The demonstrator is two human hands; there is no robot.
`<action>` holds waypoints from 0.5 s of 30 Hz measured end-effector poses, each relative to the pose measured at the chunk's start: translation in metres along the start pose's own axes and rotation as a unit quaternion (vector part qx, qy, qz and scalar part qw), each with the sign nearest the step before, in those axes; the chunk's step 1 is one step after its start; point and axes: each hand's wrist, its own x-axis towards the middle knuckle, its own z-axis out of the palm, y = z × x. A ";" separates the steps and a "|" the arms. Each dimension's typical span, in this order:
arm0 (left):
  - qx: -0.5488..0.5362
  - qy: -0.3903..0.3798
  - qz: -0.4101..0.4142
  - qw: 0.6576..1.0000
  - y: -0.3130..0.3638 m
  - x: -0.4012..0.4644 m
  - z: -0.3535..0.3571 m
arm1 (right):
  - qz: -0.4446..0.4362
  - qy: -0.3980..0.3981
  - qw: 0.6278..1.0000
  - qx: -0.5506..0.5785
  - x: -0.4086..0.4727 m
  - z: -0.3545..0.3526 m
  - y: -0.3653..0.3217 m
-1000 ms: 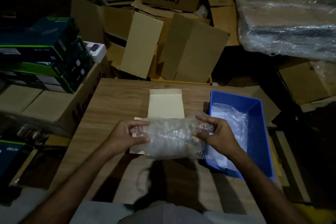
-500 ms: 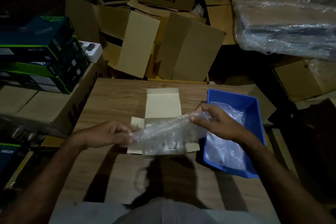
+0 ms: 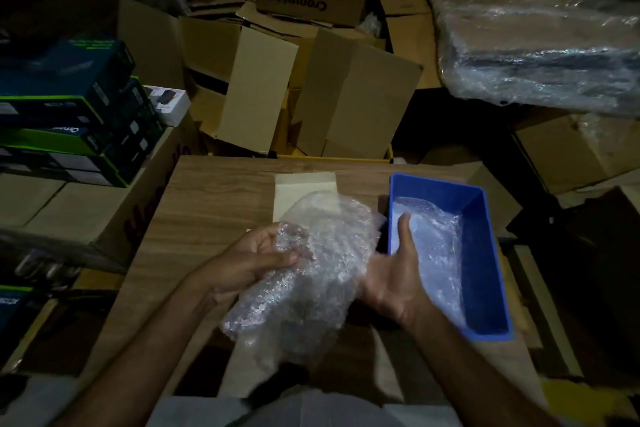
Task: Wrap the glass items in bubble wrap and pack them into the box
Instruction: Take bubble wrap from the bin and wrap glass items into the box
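Worktop [image 3: 207, 204]: wood-grain laminate, flat, matte. Blue tray [image 3: 485, 253]: rigid plastic, rectangular, on my right side, more clear film lying inside. Small box [image 3: 304, 191]: pale card, lid flap open, lies just beyond the bundle. Bubble-wrap bundle [image 3: 311, 274]: soft, crinkly, translucent, held between both hands above the worktop; long axis runs from near-left to far-right. Glass item presumably inside; I cannot make it out. Left hand [image 3: 256, 260]: fingers curled round bundle's left side, gripping. Right hand [image 3: 391, 277]: palm up under right side, thumb straight, supporting, not clenched. Box lies straight ahead, approx. equally near both hands.
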 end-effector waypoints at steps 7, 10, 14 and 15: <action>0.027 0.174 0.033 0.984 -0.029 0.001 -0.003 | -0.094 0.124 0.929 -0.337 0.024 -0.015 0.029; 0.047 0.196 0.063 0.977 -0.038 0.001 -0.004 | -0.187 0.178 0.881 -0.397 0.027 -0.018 0.027; 0.147 0.142 0.071 0.976 -0.041 0.001 -0.009 | -0.205 0.079 0.830 -0.512 0.021 -0.026 0.016; 0.173 0.120 0.065 0.975 -0.042 0.001 -0.012 | -0.192 0.074 0.809 -0.550 0.020 -0.026 0.013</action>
